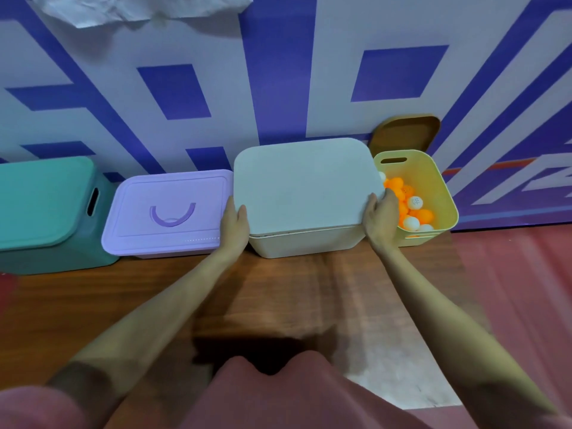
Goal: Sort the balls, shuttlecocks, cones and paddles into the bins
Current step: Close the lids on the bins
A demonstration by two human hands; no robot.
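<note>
While both hands [236,219] [380,216] grip the cream bin's lid [305,184], the yellow bin [441,193] (lidless) holds balls [411,209]

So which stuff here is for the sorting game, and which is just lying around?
For the job: white bin and its lid, held by left hand and right hand; yellow bin of balls; purple bin; teal bin.

Lying about: brown lid; crumpled paper.

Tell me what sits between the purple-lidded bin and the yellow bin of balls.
The cream bin with its grey lid, gripped by both hands, left and right, in the head view.
</note>
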